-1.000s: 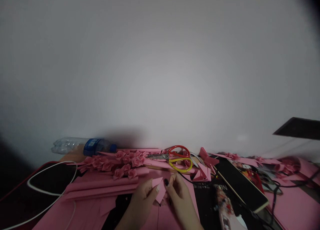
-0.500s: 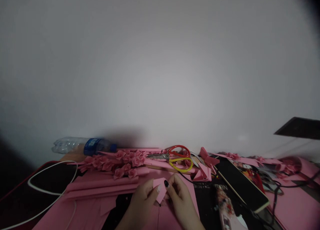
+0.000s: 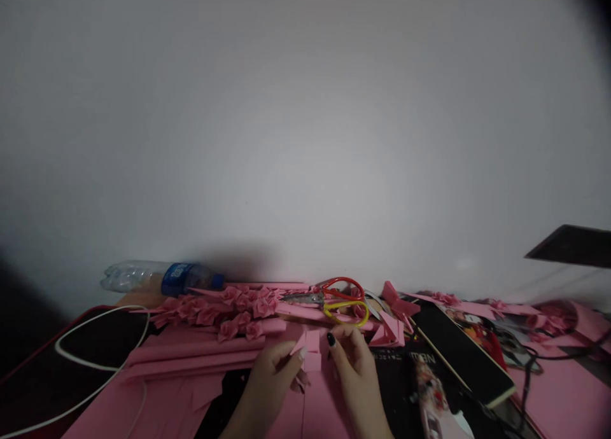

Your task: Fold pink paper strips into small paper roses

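A small folded piece of pink paper with square and pointed flaps is held in my left hand, pinched between thumb and fingers. Just to its right, my right hand is apart from the paper, fingers loosely curled with a small gap at the thumb; I see nothing between them. Beneath both hands lies a pink sheet. Beyond them rest scissors with one red and one yellow handle, beside a cluster of pink paper roses.
A clear plastic bottle lies at the back left near a white cable. Rolled pink paper is left of my hands. On the right are a black flat rectangular object, folded pink pieces and dark cords. A pale wall stands behind.
My right hand has let go of the folded paper and moved slightly right. The paper in my left hand has turned and shows more of its flaps.
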### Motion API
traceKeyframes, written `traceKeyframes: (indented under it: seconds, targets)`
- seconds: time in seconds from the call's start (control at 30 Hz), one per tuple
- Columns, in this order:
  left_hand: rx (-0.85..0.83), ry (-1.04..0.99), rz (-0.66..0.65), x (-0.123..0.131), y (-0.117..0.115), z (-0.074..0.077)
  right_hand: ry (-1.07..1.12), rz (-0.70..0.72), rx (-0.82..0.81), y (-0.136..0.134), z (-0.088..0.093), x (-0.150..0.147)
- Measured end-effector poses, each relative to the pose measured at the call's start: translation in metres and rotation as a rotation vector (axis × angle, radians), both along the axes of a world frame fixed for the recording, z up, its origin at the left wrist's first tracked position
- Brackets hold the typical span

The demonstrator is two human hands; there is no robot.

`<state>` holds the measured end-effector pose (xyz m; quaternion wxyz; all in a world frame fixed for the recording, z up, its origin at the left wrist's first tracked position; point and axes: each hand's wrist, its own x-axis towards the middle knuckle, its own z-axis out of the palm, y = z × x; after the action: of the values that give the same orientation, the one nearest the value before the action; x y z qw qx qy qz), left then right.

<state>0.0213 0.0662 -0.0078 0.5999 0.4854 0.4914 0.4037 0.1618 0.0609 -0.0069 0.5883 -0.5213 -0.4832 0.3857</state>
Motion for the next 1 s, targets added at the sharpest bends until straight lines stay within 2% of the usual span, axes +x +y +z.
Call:
traceKeyframes:
  seconds: [0.2,0.4,0.6,1.0]
  targets:
    - [-0.081,-0.054,0.033,-0.002,0.001,0.002,-0.103,0.133,0.033,-0.001,0.01,-0.003]
    - [-0.115,-0.066,0.014,0.0,-0.001,0.006,-0.146,0.097,0.015,0.0,0.009,-0.003]
    - [-0.179,-0.076,-0.007,0.0,0.0,0.001,-0.2,0.083,0.054,-0.002,0.012,-0.004]
    - [-0.244,-0.088,0.04,-0.002,0.003,-0.001,-0.265,0.197,0.072,-0.004,0.013,-0.006]
